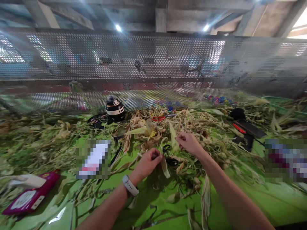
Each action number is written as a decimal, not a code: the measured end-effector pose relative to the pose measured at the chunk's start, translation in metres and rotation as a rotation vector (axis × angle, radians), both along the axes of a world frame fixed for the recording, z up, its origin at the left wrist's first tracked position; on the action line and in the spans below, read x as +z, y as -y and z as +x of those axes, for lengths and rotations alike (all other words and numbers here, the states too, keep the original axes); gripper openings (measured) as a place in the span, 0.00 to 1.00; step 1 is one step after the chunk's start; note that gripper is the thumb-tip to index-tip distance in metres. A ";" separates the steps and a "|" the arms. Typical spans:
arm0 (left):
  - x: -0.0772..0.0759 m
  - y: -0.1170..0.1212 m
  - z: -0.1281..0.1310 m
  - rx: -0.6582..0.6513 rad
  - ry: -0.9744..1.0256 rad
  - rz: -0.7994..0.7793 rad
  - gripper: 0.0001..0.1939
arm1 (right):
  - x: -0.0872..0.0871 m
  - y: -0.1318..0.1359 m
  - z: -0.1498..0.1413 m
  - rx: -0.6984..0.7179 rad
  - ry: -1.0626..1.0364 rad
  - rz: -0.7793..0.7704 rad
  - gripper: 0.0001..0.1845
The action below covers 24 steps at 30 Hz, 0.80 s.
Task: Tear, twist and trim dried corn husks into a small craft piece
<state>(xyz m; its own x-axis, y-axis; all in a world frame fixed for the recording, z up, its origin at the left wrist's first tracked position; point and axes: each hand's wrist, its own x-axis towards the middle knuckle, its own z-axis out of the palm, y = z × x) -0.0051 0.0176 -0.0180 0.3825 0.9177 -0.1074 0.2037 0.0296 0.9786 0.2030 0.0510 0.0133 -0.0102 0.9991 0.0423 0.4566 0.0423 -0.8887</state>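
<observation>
Both hands work low over a green tabletop [144,195] strewn with dried plant matter. My left hand [151,159], with a white band on its wrist, pinches a narrow pale strip of corn husk [165,167] that hangs down past the fingers. Level with it on the right, my right hand [188,142] has its fingertips closed on a wider yellow-green corn husk [173,135], which stands up from the fingers. Between the hands lies a small dark ring-shaped thing [166,148], its kind unclear. Another yellowish husk [139,131] rests on the heap behind.
A black bottle-like container [115,110] stands before a perforated metal screen [144,64]. Red-handled pruners [158,118] lie on the heap. At left are a blurred-out phone-like object [94,159] and a magenta tissue pack [30,195]; at right, a dark flat object [250,128] and a green basket [285,107].
</observation>
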 end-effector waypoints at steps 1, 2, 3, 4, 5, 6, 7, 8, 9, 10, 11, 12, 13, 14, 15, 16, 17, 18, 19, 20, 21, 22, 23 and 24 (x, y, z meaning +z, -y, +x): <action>-0.001 0.000 0.001 0.003 0.013 -0.028 0.13 | 0.001 0.001 -0.001 0.008 -0.015 -0.004 0.10; -0.002 0.001 0.002 0.012 0.015 -0.044 0.14 | 0.003 0.002 -0.002 0.031 -0.053 -0.023 0.11; -0.001 0.001 0.002 0.023 0.011 -0.054 0.15 | 0.006 0.003 -0.004 0.062 -0.106 -0.044 0.12; 0.000 0.002 0.002 0.034 0.002 -0.053 0.17 | 0.009 0.005 -0.006 0.094 -0.163 -0.063 0.13; 0.002 0.003 0.003 0.048 -0.007 -0.033 0.18 | 0.012 0.008 -0.008 0.124 -0.215 -0.076 0.14; 0.004 0.004 0.003 0.063 -0.015 0.015 0.19 | 0.015 0.010 -0.011 0.151 -0.259 -0.087 0.15; 0.007 0.005 0.003 0.083 -0.020 0.086 0.18 | 0.017 0.013 -0.013 0.176 -0.294 -0.100 0.15; 0.010 0.006 0.003 0.109 -0.016 0.164 0.17 | 0.019 0.015 -0.016 0.200 -0.320 -0.118 0.16; 0.012 0.006 0.003 0.133 0.000 0.225 0.16 | 0.019 0.017 -0.018 0.222 -0.338 -0.140 0.17; 0.014 0.007 0.003 0.145 0.027 0.253 0.15 | 0.018 0.019 -0.021 0.247 -0.349 -0.166 0.17; 0.015 0.007 0.004 0.139 0.065 0.238 0.15 | 0.016 0.021 -0.024 0.274 -0.354 -0.189 0.17; 0.015 0.007 0.004 0.120 0.109 0.191 0.15 | 0.014 0.022 -0.026 0.300 -0.352 -0.209 0.17; 0.015 0.007 0.004 0.099 0.152 0.130 0.15 | 0.012 0.022 -0.028 0.322 -0.345 -0.223 0.18; 0.015 0.007 0.004 0.080 0.189 0.071 0.15 | 0.010 0.023 -0.029 0.339 -0.334 -0.233 0.18; 0.015 0.007 0.005 0.069 0.218 0.022 0.16 | 0.009 0.023 -0.030 0.350 -0.323 -0.238 0.18; 0.014 0.007 0.005 0.066 0.242 -0.017 0.17 | 0.008 0.023 -0.031 0.356 -0.310 -0.235 0.18; 0.014 0.007 0.005 0.065 0.261 -0.049 0.17 | 0.008 0.024 -0.031 0.361 -0.294 -0.225 0.18; 0.014 0.007 0.004 0.064 0.277 -0.074 0.17 | 0.007 0.024 -0.031 0.369 -0.275 -0.216 0.17; 0.015 0.007 0.004 0.060 0.293 -0.095 0.17 | 0.007 0.024 -0.030 0.383 -0.252 -0.207 0.17; 0.015 0.007 0.004 0.056 0.308 -0.110 0.17 | 0.007 0.024 -0.030 0.402 -0.224 -0.200 0.16; 0.015 0.007 0.004 0.052 0.319 -0.120 0.18 | 0.007 0.024 -0.030 0.422 -0.194 -0.196 0.16; 0.015 0.007 0.003 0.049 0.328 -0.131 0.18 | 0.007 0.024 -0.029 0.442 -0.166 -0.194 0.15; 0.015 0.007 0.003 0.043 0.333 -0.145 0.18 | 0.006 0.024 -0.029 0.459 -0.140 -0.193 0.15; 0.015 0.007 0.003 0.035 0.334 -0.162 0.19 | 0.006 0.025 -0.029 0.472 -0.118 -0.191 0.15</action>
